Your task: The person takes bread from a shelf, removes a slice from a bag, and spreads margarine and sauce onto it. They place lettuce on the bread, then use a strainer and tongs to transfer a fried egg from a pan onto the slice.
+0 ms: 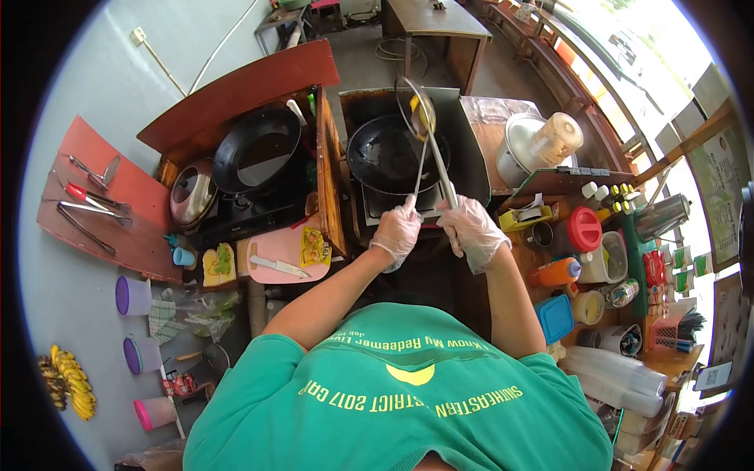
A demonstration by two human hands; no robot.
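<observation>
My left hand, in a clear plastic glove, is closed on the handle of a thin utensil that points up over the black wok. My right hand, also gloved, grips the long handle of a strainer. Something yellow lies at the strainer's head, above the wok's far right rim. The utensil's tip meets the strainer near the yellow piece. Dark liquid with a shine shows in the wok. What kind of utensil the left one is, I cannot tell.
A second wok sits on a stove at the left. Below it are a pink cutting board with a knife and bread. A lidded pot stands at the right, above a red-lidded container and an orange bottle.
</observation>
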